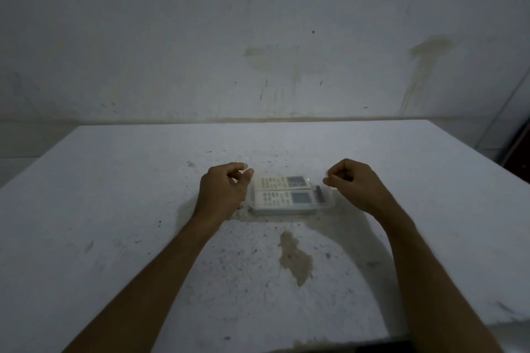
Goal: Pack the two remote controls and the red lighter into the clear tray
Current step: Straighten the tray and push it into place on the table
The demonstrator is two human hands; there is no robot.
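The clear tray (329, 203) rests on the white table just beyond its middle. Two white remote controls lie in it side by side, lengthwise left to right: the far remote (282, 182) and the near remote (284, 200), screens toward the right. The red lighter (319, 195) sits in the tray's right end, beside the screens. My left hand (223, 195) is at the tray's left end and my right hand (352, 183) at its right end. Both have thumb and forefinger pinched on a faint clear lid edge above the tray's far corners.
The white table (114, 209) is speckled with dark grit and has a brown stain (295, 261) in front of the tray. A stained grey wall (258, 37) rises right behind the table's far edge. The table's near edge runs along the bottom of the view.
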